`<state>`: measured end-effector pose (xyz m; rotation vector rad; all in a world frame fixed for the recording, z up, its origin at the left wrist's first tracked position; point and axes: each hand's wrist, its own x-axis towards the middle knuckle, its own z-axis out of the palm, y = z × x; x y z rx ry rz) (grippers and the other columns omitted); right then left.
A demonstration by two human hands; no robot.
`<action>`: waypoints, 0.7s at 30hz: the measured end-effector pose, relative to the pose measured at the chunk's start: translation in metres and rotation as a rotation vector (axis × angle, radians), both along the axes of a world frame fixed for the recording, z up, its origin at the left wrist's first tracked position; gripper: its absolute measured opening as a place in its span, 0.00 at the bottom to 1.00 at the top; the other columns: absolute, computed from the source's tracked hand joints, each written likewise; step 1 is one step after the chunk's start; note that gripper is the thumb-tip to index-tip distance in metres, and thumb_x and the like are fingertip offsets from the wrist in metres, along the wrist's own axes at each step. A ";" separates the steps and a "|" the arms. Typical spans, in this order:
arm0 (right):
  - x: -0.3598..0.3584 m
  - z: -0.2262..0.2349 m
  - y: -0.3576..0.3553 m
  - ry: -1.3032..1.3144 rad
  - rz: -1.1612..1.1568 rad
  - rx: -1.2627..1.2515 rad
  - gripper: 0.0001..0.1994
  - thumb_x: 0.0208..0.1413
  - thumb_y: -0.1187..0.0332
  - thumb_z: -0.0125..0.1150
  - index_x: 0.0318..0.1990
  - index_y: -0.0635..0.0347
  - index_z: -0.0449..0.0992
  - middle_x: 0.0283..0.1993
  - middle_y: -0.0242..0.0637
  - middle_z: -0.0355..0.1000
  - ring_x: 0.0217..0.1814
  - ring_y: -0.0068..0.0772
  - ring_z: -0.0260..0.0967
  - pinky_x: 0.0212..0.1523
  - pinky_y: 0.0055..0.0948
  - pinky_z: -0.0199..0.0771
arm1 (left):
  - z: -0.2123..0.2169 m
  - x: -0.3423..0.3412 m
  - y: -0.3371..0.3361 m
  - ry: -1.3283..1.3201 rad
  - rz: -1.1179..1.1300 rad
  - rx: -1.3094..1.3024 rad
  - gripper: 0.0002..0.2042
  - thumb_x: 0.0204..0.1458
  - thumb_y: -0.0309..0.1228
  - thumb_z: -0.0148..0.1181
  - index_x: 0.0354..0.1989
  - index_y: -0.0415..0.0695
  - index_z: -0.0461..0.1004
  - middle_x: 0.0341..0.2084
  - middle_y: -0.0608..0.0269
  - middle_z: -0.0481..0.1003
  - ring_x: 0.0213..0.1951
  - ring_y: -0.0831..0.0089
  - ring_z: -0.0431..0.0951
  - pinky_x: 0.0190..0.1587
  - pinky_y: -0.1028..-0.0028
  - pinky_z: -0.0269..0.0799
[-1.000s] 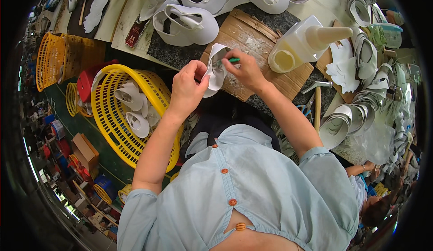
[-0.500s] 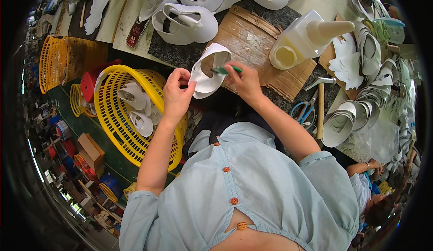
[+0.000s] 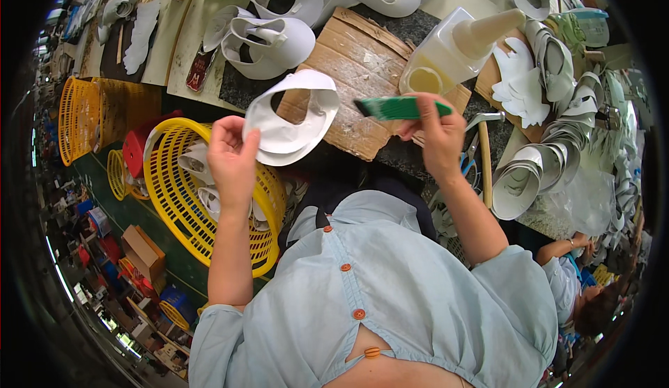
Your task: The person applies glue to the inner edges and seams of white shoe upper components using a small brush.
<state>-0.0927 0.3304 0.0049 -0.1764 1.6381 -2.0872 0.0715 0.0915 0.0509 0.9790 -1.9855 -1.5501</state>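
Note:
My left hand (image 3: 233,157) pinches a white shoe upper (image 3: 282,142) by its left edge, with thumb and fingers closed on it. The upper is held in the air past the table's near edge, its oval opening facing me. In my right hand (image 3: 442,136) is a green brush (image 3: 394,108), gripped at its right end. Its dark tip points left toward the upper, with a gap between them. Behind both lies a stained piece of cardboard (image 3: 355,60). A translucent bottle (image 3: 439,50) with a beige nozzle and yellowish contents lies tilted on the cardboard's right side.
More white uppers (image 3: 301,37) crowd the table's back left. A yellow basket (image 3: 174,200) holding uppers stands at my left. A hammer (image 3: 486,168), scissors (image 3: 470,161) and stacked curved pieces (image 3: 517,189) are on the right. Another person (image 3: 566,283) is at far right.
My right hand has drawn the brush away from the upper to the right. My left hand has shifted left with the upper, which now faces me more fully.

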 end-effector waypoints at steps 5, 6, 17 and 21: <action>-0.008 -0.019 0.030 0.046 0.034 0.090 0.13 0.62 0.64 0.53 0.42 0.67 0.75 0.30 0.35 0.74 0.23 0.20 0.70 0.23 0.18 0.72 | -0.010 0.010 -0.036 0.150 0.188 0.525 0.14 0.49 0.18 0.59 0.44 0.36 0.66 0.38 0.56 0.74 0.39 0.73 0.76 0.45 0.77 0.72; 0.000 -0.025 0.025 0.075 0.084 0.147 0.11 0.61 0.66 0.55 0.41 0.67 0.76 0.30 0.33 0.74 0.24 0.19 0.71 0.24 0.18 0.72 | -0.015 0.011 -0.040 0.130 0.189 0.532 0.16 0.49 0.18 0.59 0.45 0.36 0.65 0.39 0.55 0.74 0.40 0.70 0.76 0.47 0.74 0.72; -0.038 -0.056 0.054 0.541 -0.149 0.411 0.12 0.60 0.65 0.56 0.40 0.67 0.77 0.29 0.34 0.75 0.24 0.19 0.71 0.25 0.18 0.71 | 0.040 0.007 -0.013 0.147 0.009 0.463 0.20 0.48 0.15 0.58 0.50 0.35 0.62 0.44 0.53 0.72 0.46 0.70 0.74 0.53 0.72 0.69; -0.040 -0.053 0.059 0.323 -0.255 0.302 0.12 0.61 0.65 0.55 0.40 0.66 0.77 0.28 0.34 0.75 0.24 0.19 0.71 0.25 0.18 0.71 | 0.016 -0.011 -0.002 0.153 -0.064 0.635 0.27 0.47 0.15 0.58 0.58 0.33 0.60 0.50 0.52 0.71 0.50 0.69 0.73 0.55 0.72 0.68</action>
